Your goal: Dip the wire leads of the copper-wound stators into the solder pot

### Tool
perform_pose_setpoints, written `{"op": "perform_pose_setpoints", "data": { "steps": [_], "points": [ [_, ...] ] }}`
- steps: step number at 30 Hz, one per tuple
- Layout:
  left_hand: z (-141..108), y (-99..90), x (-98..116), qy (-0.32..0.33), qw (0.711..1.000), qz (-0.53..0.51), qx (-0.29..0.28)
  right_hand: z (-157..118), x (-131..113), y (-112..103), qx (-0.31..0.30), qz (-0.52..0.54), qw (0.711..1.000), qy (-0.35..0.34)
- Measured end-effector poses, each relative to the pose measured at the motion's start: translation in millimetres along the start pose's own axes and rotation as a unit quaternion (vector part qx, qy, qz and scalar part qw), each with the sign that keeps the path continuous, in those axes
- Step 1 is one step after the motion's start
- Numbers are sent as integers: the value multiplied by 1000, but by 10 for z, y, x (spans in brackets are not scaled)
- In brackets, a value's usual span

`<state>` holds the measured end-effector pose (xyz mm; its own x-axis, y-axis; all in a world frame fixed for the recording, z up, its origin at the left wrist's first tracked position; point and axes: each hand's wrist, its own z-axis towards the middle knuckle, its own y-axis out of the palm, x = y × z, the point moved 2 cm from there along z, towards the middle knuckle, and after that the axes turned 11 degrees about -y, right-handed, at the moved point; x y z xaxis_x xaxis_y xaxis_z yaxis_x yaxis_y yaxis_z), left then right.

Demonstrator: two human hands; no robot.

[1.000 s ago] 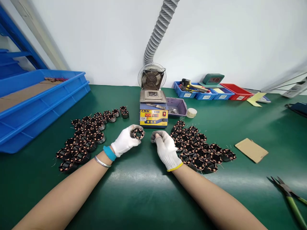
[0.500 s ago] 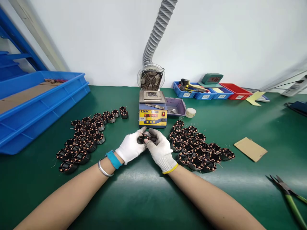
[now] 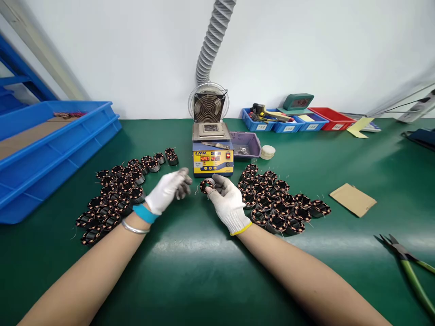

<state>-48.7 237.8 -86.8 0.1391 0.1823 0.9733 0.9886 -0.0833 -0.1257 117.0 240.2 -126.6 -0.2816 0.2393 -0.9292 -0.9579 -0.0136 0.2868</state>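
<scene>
A small wound motor stator (image 3: 206,185), a black ring with copper coils and thin wire ends, is gripped between the thumb and fingers of my right hand (image 3: 229,201). That hand wears a white glove with greyed fingertips and holds the stator just in front of the solder pot (image 3: 213,156). To the left, apart from the stator, my left hand (image 3: 170,188) is empty, its gloved fingers loosely bent and slightly blurred. It is near the left group of stators (image 3: 117,192). Another group of stators (image 3: 275,199) stands beside my right hand.
Behind the pot are a fan (image 3: 208,107) and a grey hose (image 3: 215,38). A purple tray (image 3: 253,147) and round white container (image 3: 268,152) stand to its right. A blue crate (image 3: 61,149) is at left; cardboard (image 3: 353,199) and green-handled pliers (image 3: 404,260) lie at right.
My left hand has let go of the stator and moved left, away from it. My right hand keeps the stator, now turned with its coil face more toward me. The view has shifted slightly.
</scene>
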Motion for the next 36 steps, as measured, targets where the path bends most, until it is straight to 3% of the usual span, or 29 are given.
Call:
{"op": "perform_pose_setpoints", "data": {
  "steps": [4, 9, 12, 14, 19, 23, 30, 34, 36],
  "points": [
    [-58, 252, 7, 34, 997, 56, 39, -7, 20, 15, -6, -3, 1000, 3],
    [-53, 67, 60, -35, 997, -46, -52, 36, 4, -4, 10, 3, 1000, 19],
    [-13, -8, 30, -26, 996, -87, 2, 70, -21, -43, 25, -7, 999, 36],
    [-5, 68, -14, -44, 996, -74, 32, 83, -30, -65, 23, -8, 999, 47],
    [-69, 391, -77, -131, 986, -81, -62, 75, -42, -59, -7, 1, 1000, 15],
    [-104, 443, -95, -130, 988, -63, -61, 44, -46, -25, -17, -5, 1000, -7],
    [-131, 372, -26, -125, 991, -20, -43, 32, -36, 2, -16, 11, 999, -28],
    [-189, 152, 186, -74, 989, -108, -65, 35, 15, 14, 7, 22, 1000, -16],
    [-204, 36, 259, -29, 988, -150, -13, 30, 26, 25, 14, 29, 999, -11]
  ]
}}
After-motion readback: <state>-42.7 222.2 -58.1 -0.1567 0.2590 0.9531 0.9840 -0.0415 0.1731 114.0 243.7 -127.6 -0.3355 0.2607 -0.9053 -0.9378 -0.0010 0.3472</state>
